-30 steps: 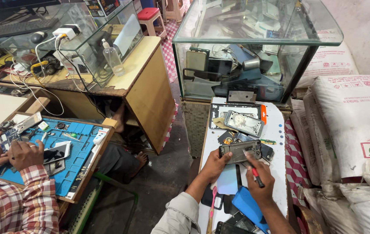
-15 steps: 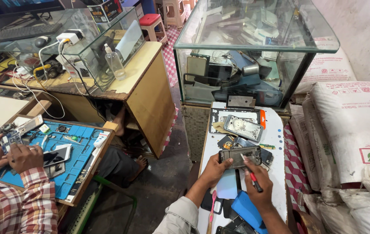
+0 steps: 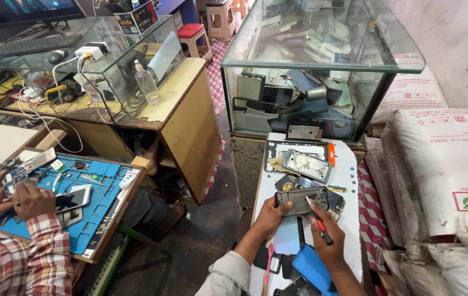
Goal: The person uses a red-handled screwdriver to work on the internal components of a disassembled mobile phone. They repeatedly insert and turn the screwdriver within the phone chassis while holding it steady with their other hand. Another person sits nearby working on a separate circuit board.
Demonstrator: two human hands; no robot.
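**Opened phone held over a cluttered white worktop**

An opened phone (image 3: 301,200), a dark rectangle with its back off and grey metal innards showing, is held just above the white worktop (image 3: 349,178), near its middle. The left hand (image 3: 271,215) grips the phone's left end, fingers curled round the edge. The right hand (image 3: 326,237) is closed on a red-handled tool (image 3: 320,224), thin and rod-like, whose tip rests on the phone's right part.

Behind the phone lie a silvery metal phone frame (image 3: 306,165) with rounded corners, a pale flat panel (image 3: 281,149) under it, and an orange sliver at its right edge. Nearer the person sit a smooth blue case (image 3: 313,269) and a pink-handled tool (image 3: 268,266). A glass display case (image 3: 321,60) full of loose parts stands at the far end of the worktop, and white woven sacks (image 3: 442,164) are heaped on the right.

On the left, another person in a checked sleeve (image 3: 20,257) holds a small circuit board (image 3: 13,178) over a blue rubbery mat (image 3: 88,197); a clear plastic bottle (image 3: 147,83) stands on a wooden desk (image 3: 187,104) beyond.

Compared with half a second ago, the phone sits slightly lower and closer to the person, and the tool's tip has moved onto its right side.
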